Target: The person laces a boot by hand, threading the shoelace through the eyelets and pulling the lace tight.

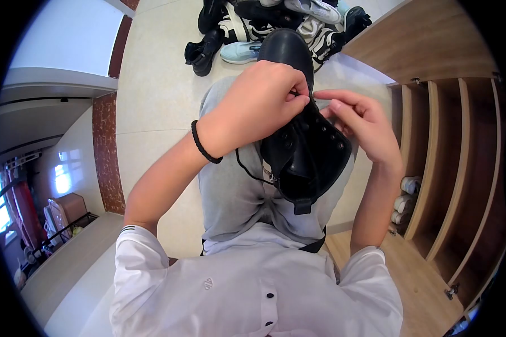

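Observation:
A black lace-up boot (287, 50) lies across my lap, its toe pointing away and its opening towards me. My left hand (264, 101), with a black braided band at the wrist, is over the boot's lacing. Its thumb and index finger are pinched on a black shoelace, mostly hidden by the fingers. A loose length of shoelace (246, 168) hangs down the boot's left side. On the other side, my right hand (365, 118) is at the row of eyelets, index finger stretched towards the left fingertips and thumb apart from it.
A pile of shoes (247, 25) lies on the tiled floor ahead, with a black boot (204, 51) and a light blue shoe (240, 52) at its near edge. An open wooden shoe cabinet (433, 151) stands at the right, with several white shoes (403, 208) inside.

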The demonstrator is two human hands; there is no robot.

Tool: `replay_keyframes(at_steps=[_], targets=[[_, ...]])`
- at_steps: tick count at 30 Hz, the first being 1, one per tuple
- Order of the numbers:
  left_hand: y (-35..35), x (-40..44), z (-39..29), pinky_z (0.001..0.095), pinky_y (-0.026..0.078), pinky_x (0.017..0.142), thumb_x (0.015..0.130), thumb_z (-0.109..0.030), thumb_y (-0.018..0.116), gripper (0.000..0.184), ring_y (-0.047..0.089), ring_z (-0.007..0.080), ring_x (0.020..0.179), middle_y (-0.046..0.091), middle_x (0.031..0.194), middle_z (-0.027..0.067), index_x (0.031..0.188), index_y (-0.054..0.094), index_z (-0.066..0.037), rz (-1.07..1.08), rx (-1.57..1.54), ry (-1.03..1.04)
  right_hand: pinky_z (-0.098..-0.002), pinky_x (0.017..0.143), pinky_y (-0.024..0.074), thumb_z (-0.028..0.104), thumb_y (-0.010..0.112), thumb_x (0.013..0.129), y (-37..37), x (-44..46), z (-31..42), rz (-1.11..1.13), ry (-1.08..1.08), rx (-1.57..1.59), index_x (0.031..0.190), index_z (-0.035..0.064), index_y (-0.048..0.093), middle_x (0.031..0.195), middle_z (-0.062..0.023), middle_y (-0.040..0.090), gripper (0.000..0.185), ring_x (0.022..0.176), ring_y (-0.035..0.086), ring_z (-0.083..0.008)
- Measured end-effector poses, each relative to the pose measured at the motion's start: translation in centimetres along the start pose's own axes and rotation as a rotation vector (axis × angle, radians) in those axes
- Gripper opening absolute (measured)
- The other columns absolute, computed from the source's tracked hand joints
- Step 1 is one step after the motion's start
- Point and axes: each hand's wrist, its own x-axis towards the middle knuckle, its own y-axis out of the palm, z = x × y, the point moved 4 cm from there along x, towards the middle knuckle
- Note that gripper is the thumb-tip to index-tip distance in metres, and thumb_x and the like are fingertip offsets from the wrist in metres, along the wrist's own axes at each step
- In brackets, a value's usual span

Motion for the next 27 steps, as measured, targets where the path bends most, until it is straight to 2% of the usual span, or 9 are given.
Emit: replay_keyframes(at_steps=[1,7,12,14,21,23,24,25,27], targets=[[0.0,0.1,0.0,0.0302,0.049,0.062,0.082,-0.011,0.07,0.014,0.062,0.0194,0.066,0.066,0.076,0.0119,0.088,0.069,0.002,0.003,0.018,0.005,-0.0209,0.052,0.0444,0.008,0.059,0.093,0.1,0.2,-0.2,-0.005,-0.003,-0.015,0.116,-0.0028,0.066,0.084,-0.0027,0.066,0.026,0.06,0.055,-0.0037],[-0.2,0.2,0.0,0.0287,0.05,0.065,0.083,-0.011,0.071,0.017,0.063,0.0175,0.068,0.068,0.078,0.0118,0.093,0.071,0.002,0.02,-0.018,-0.022,-0.0196,0.048,0.0421,0.011,0.061,0.093,0.5,1.3,-0.5,-0.062,-0.242,-0.274,0.098,-0.0003,0.065,0.077,-0.0009,0.064,0.013,0.057,0.053,-0.0027],[-1.9,-0.4,-0.6,0.025,0.049,0.066,0.088,-0.012,0.07,0.018,0.06,0.0089,0.07,0.069,0.08,0.0059,0.099,0.072,0.002,0.042,-0.166,-0.147,-0.0186,0.048,0.0401,0.012,0.059,0.095,0.0,0.3,-0.7,-0.175,-0.215,-0.146,0.098,0.0016,0.061,0.079,-0.0019,0.065,0.01,0.057,0.053,-0.0034],[-2.8,-1.0,-1.1,0.0217,0.046,0.064,0.092,-0.015,0.066,0.02,0.057,0.0056,0.07,0.068,0.082,0.0012,0.099,0.073,0.002,0.055,-0.337,-0.205,-0.0183,0.048,0.0388,0.012,0.058,0.097,-0.7,-0.2,-0.8,-0.227,-0.187,-0.073,0.1,0.0026,0.059,0.081,-0.0027,0.066,0.01,0.057,0.054,-0.0038],[-5.4,-3.6,-4.4,0.0191,0.036,0.053,0.1,-0.028,0.053,0.034,0.047,0.0034,0.059,0.059,0.072,-0.0015,0.105,0.071,0.0,0.097,-0.483,-0.171,-0.0174,0.044,0.034,0.019,0.055,0.099,-5.6,-2.6,-3.0,-0.462,-0.234,0.025,0.101,0.0077,0.056,0.083,-0.0063,0.069,0.011,0.054,0.054,-0.0055],[-5.3,-4.6,-5.4,0.0199,0.034,0.05,0.101,-0.033,0.048,0.041,0.044,0.0045,0.055,0.052,0.068,-0.0015,0.11,0.067,0.002,0.261,-0.623,-0.17,-0.0175,0.044,0.0337,0.019,0.055,0.099,-6.2,-3.2,-3.7,-0.482,-0.218,0.028,0.101,0.0077,0.056,0.082,-0.0064,0.069,0.011,0.054,0.053,-0.0052],[-5.4,-5.0,-5.7,0.0214,0.037,0.05,0.1,-0.044,0.048,0.057,0.051,0.0086,0.055,0.06,0.075,0.006,0.114,0.062,0.01,0.32,-0.695,-0.096,-0.0175,0.044,0.0337,0.019,0.055,0.099,-6.3,-3.5,-4.0,-0.484,-0.221,0.029,0.101,0.0077,0.056,0.082,-0.0064,0.069,0.011,0.054,0.053,-0.0052],[-5.3,-5.6,-5.9,0.0214,0.037,0.05,0.1,-0.044,0.048,0.057,0.051,0.0086,0.055,0.06,0.075,0.006,0.114,0.062,0.01,0.321,-0.693,-0.093,-0.0175,0.044,0.0336,0.018,0.055,0.099,-6.5,-3.8,-4.3,-0.494,-0.218,0.037,0.102,0.0077,0.056,0.082,-0.0064,0.069,0.011,0.054,0.053,-0.0051],[-4.9,-6.8,-6.6,0.0219,0.042,0.052,0.095,-0.061,0.051,0.079,0.059,0.0129,0.059,0.065,0.092,0.017,0.114,0.058,0.016,0.409,-0.86,-0.02,-0.0176,0.044,0.0335,0.018,0.055,0.098,-6.6,-4.2,-4.7,-0.503,-0.218,0.046,0.102,0.0077,0.056,0.082,-0.0063,0.069,0.011,0.054,0.053,-0.005]])
